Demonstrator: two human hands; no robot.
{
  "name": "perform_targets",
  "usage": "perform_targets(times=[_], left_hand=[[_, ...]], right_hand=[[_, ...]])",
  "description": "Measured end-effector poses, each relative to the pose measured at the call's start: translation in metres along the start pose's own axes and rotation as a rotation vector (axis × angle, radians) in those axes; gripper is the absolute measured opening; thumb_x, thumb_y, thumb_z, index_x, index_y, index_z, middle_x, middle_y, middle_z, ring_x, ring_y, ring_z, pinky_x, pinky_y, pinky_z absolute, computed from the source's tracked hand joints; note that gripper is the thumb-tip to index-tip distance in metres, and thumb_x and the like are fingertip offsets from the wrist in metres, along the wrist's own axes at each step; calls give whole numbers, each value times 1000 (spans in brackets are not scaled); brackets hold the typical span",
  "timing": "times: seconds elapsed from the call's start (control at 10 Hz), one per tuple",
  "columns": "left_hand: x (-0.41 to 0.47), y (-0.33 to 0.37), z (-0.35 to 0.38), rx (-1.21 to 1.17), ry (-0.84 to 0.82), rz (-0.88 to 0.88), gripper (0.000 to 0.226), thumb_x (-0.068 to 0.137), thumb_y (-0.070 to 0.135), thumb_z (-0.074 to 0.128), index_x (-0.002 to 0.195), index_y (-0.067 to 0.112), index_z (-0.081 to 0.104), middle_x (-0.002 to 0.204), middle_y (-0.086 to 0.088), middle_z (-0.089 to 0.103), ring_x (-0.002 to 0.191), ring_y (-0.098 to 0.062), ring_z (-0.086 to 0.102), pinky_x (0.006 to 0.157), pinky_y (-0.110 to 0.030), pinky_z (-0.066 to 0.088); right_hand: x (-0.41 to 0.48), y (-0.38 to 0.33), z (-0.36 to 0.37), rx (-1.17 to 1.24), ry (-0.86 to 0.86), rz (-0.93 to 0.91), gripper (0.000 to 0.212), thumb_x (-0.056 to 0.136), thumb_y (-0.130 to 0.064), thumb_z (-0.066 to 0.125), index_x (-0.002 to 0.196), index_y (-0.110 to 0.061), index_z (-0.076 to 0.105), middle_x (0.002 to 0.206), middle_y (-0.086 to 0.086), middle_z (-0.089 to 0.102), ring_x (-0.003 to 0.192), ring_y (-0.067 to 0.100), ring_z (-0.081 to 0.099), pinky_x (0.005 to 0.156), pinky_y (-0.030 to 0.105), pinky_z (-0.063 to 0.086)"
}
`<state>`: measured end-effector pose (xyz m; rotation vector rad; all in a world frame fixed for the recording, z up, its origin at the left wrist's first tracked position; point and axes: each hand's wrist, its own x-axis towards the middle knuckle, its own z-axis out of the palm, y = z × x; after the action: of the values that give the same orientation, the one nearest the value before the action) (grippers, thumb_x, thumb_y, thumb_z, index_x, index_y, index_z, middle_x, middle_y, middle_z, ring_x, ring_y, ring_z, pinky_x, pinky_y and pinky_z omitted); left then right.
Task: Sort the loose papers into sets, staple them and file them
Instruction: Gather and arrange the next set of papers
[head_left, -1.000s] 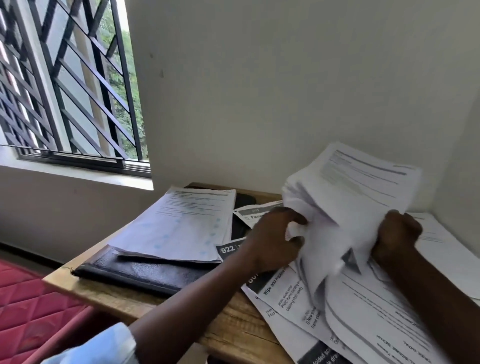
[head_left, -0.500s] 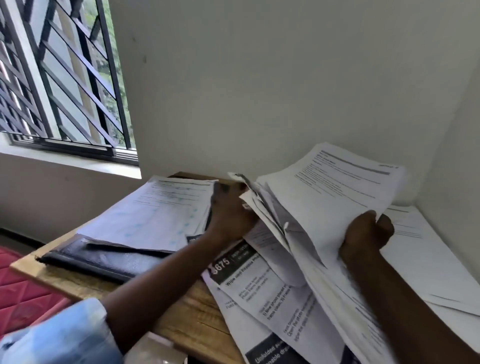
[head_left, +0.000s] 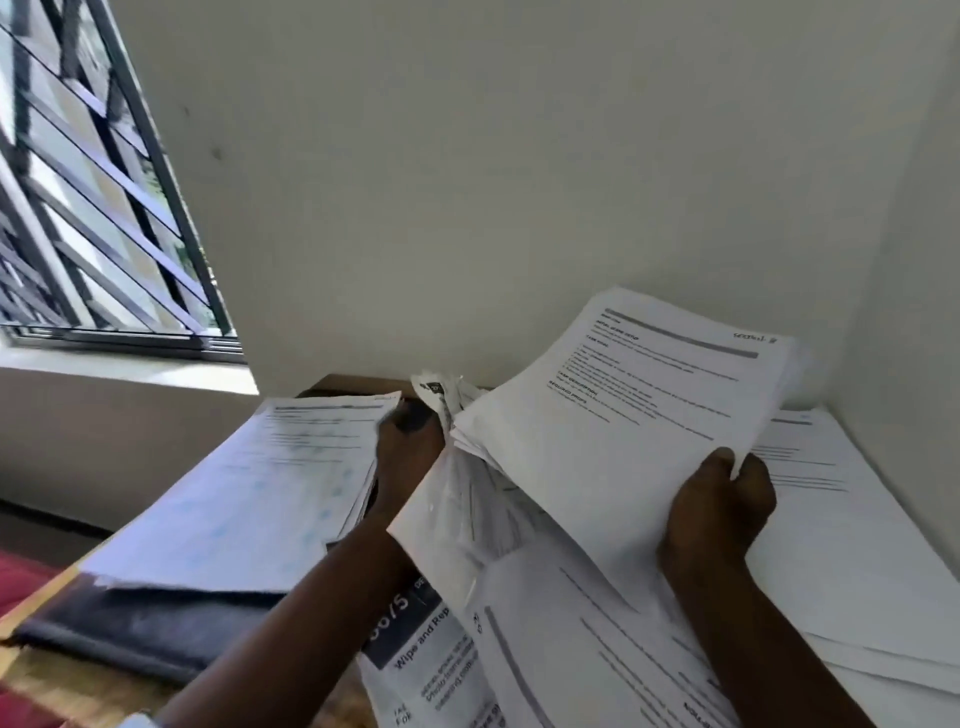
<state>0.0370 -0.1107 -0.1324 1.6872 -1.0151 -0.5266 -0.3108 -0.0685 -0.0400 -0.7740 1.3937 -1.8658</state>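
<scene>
Fingers (head_left: 754, 480) of the right hand (head_left: 719, 519) curl round the near right edge of the raised sheaf of papers (head_left: 623, 415), thumb on top. The left hand (head_left: 408, 457) sits at its crumpled left edge, fingers hidden, so its hold cannot be told. The sheaf tilts up, long axis near to far. The pile (head_left: 249, 488) on the black folder (head_left: 145, 639) lies just left of the left hand, probably the handier one for passing sheets.

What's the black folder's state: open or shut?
Shut. The black folder lies flat, cover down, with a paper stack on top.
</scene>
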Motion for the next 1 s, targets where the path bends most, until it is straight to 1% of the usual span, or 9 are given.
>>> perform_targets(times=[0.1,0.2,0.3,0.4,0.5,0.6,0.7,0.8,1.0], left_hand=[[-89,99,-20,-94,-218,11,82,90,79,54,128,7,62,126,-14,69,125,-40,60,108,-44,48],[-125,159,-27,-180,-250,-1,53,111,46,35,103,5,68,82,-7,77,74,-13,75,64,-19,55],[-137,164,-46,-322,-206,-58,69,85,81,59,83,13,70,80,-10,75,79,-22,77,79,-31,61],[-143,182,-80,-213,-133,44,54,83,77,65,85,23,67,99,-1,73,102,-28,70,100,-49,52],[-149,197,-133,-341,-233,26,41,94,55,66,111,19,75,110,-2,77,99,-24,74,84,-39,58],[-154,175,-179,-495,-87,148,41,76,12,76,117,5,73,110,-15,78,95,-31,75,84,-44,63],[-170,136,-220,-400,208,126,35,76,1,66,110,4,72,92,-9,79,80,-25,74,63,-29,60],[-192,92,-253,-125,451,7,41,69,23,63,109,14,71,95,-4,78,87,-28,75,77,-40,63],[-232,56,-260,130,701,-77,86,85,9,63,156,14,16,130,-20,62,111,-44,62,93,-47,51]], right_hand=[[8,6,7,-4,-36,-17,20,107,-15,43,101,-10,61,97,5,62,89,22,56,84,27,40],[12,7,8,16,-77,-58,21,105,-16,44,90,-14,58,90,2,59,87,21,54,84,31,44],[6,-16,10,-58,-104,-193,21,106,-18,44,98,-6,59,99,5,55,95,17,49,88,27,39],[-11,-47,21,-60,-250,-374,21,100,-38,44,86,-24,52,90,-5,47,92,15,44,86,29,34],[-45,-69,45,-117,-596,-407,20,96,-42,50,89,-26,58,90,-8,56,84,12,48,81,34,42],[-92,-80,81,-199,-841,-373,16,105,-29,57,105,-18,68,108,2,68,97,18,62,94,38,49],[-133,-76,114,-289,-1055,-248,33,105,-40,55,99,-12,70,96,3,66,88,19,60,81,32,47],[-159,-58,131,-417,-1168,-247,31,102,-39,58,82,-18,69,76,0,68,60,15,59,56,21,43],[-195,-15,128,-585,-1305,-499,16,101,-37,60,90,-26,63,94,-8,67,89,17,67,84,36,53]])
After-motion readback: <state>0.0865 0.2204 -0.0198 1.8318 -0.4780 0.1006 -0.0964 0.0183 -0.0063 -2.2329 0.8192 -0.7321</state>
